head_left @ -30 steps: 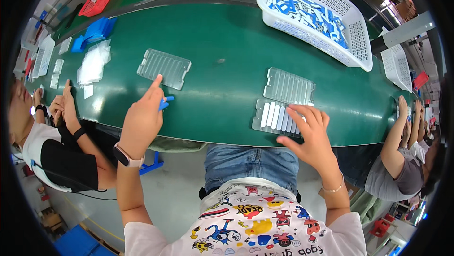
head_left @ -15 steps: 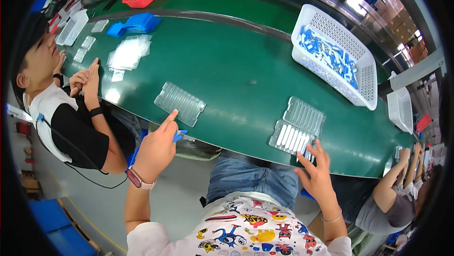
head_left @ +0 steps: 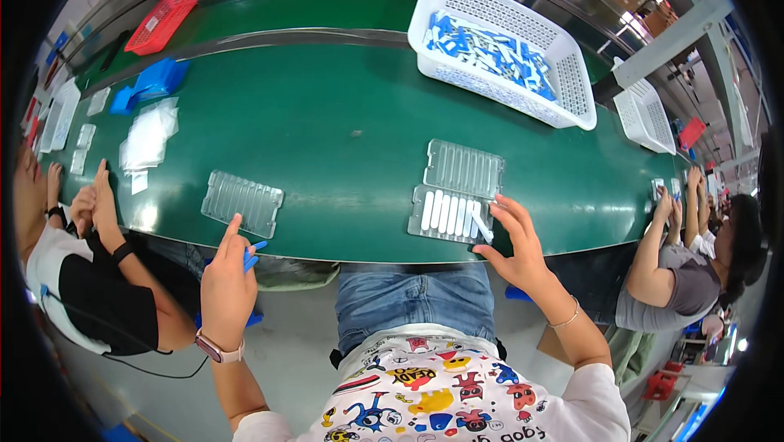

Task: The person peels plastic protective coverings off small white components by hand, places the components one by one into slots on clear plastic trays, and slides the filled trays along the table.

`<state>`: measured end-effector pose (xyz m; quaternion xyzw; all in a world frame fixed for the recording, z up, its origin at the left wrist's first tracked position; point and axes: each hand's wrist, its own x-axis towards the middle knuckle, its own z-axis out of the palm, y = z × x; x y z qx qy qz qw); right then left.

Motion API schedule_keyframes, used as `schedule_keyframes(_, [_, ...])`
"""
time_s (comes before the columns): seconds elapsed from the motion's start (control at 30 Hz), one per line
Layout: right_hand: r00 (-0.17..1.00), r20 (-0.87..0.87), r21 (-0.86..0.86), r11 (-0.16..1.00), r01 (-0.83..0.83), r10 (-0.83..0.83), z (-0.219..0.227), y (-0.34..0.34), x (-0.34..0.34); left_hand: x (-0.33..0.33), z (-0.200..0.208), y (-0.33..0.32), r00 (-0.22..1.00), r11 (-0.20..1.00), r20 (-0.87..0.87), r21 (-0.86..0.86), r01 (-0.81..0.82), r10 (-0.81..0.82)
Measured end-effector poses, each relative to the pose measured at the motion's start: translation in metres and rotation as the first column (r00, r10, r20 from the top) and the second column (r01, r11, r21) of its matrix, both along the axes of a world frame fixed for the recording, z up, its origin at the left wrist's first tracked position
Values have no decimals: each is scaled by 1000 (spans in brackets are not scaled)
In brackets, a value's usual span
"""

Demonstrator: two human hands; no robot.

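Note:
My left hand [head_left: 227,291] is closed around a few small blue pieces [head_left: 255,254] that jut out beside its thumb. Its index finger stretches to the near edge of a clear ribbed plastic tray [head_left: 243,204]. Further right lies a hinged clear plastic case, its ribbed lid [head_left: 464,168] folded back on the far side. In the near half, several white sticks [head_left: 443,212] lie side by side in the slots. One more white stick [head_left: 483,226] sits slanted at the right end. My right hand [head_left: 527,256] is beside that end, thumb and fingers spread apart.
A large white basket [head_left: 506,87] of blue and white pieces stands at the back right. Clear plastic sheets [head_left: 149,138], a blue bundle [head_left: 153,84] and a red basket [head_left: 163,19] are at the left. People sit at both sides of the green table [head_left: 327,124].
The view has swung, so the table's things appear further left. My right hand has drawn off the case's right end, uncovering the slanted white stick. My left hand keeps the blue pieces.

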<state>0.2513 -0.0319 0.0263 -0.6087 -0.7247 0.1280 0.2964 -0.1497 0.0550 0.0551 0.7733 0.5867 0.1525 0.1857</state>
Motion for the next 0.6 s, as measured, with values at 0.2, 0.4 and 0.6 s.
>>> schedule_keyframes(0.2, [991, 107, 71, 993, -92, 84, -2, 25, -17, -1, 2, 1, 1000, 1000, -23, -2, 18, -18])
schedule_keyframes(0.4, [985, -11, 124, 978, -171, 173, -3, 96, -69, -5, -1, 1, 999, 1000, 49, -11, -15, 16])
schedule_keyframes(0.6, [988, -18, 229, 963, -145, 153, -19, 220, -156, -8, -10, -3, 996, 997, -88, 82, 8, -1])
